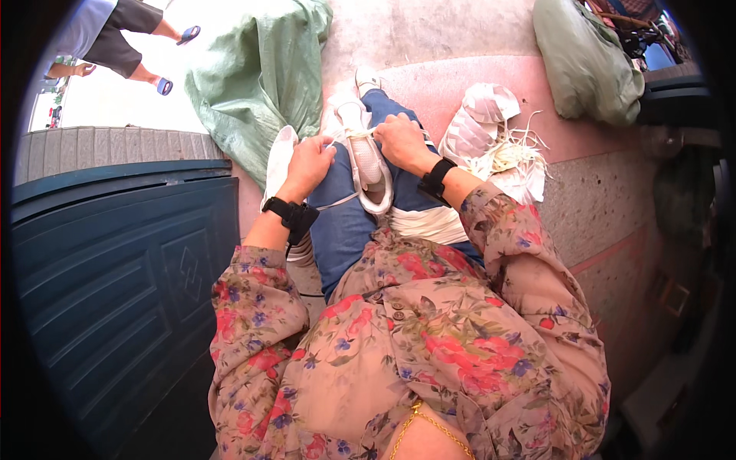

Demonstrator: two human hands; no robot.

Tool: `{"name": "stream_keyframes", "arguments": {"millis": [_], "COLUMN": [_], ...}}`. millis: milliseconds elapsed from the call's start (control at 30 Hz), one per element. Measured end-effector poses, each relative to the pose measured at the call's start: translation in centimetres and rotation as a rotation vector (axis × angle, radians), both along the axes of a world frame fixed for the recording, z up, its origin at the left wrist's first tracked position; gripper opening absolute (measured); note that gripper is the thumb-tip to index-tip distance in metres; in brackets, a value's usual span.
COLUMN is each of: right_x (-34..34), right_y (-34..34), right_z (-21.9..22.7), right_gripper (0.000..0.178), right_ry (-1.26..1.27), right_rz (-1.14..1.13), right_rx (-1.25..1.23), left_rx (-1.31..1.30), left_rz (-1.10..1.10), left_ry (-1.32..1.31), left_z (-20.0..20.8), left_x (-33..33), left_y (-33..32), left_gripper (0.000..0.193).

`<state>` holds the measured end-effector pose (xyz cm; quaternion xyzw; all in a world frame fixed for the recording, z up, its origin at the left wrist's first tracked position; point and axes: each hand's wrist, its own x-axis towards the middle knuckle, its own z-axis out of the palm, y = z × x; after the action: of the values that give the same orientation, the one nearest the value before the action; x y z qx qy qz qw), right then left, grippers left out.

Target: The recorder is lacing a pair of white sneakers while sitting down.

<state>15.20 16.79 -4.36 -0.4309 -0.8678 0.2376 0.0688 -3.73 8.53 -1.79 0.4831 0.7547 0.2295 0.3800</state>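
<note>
A white sneaker [371,170] rests between my thighs, its heel opening toward me. My left hand [310,162] is closed at the sneaker's left side, and a pale shoelace [360,134] runs across the shoe from there. My right hand [402,141] is closed on the same lace at the shoe's right side. A loose lace end trails over my left thigh. Across my right thigh lies a bundle of white laces [429,225]. Another white shoe-like piece [280,153] is just beyond my left wrist, partly hidden by it.
White shoes [475,123] and a heap of loose laces [512,153] lie on the floor at the right. A green sack [264,77] stands ahead on the left, another sack [586,69] at the far right. A dark blue door [130,268] borders the left. Someone in blue sandals [164,86] is outside.
</note>
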Motion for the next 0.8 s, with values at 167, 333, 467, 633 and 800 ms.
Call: {"name": "stream_keyframes", "arguments": {"millis": [167, 333, 467, 633, 800], "right_x": [0.1, 0.4, 0.5, 0.5, 0.3], "right_y": [0.8, 1.1, 0.8, 0.8, 1.1], "right_z": [0.5, -0.1, 0.3, -0.2, -0.4], "right_gripper": [0.017, 0.014, 0.013, 0.013, 0.014], "right_ry": [-0.026, 0.052, 0.045, 0.059, 0.068], "right_rz": [0.174, 0.225, 0.242, 0.255, 0.264], "right_rx": [-0.062, -0.053, 0.030, 0.026, -0.050], "left_rx": [0.056, 0.114, 0.254, 0.066, 0.018], "left_rz": [-0.103, -0.263, -0.299, -0.141, -0.166], "left_ry": [0.250, 0.552, 0.544, 0.085, 0.261], "left_z": [0.0, 0.4, -0.7, -0.9, -0.6], "left_x": [0.6, 1.6, 1.3, 0.8, 1.6], "left_y": [-0.2, -0.1, 0.1, 0.7, 1.6], "left_gripper": [0.021, 0.018, 0.018, 0.020, 0.021]}}
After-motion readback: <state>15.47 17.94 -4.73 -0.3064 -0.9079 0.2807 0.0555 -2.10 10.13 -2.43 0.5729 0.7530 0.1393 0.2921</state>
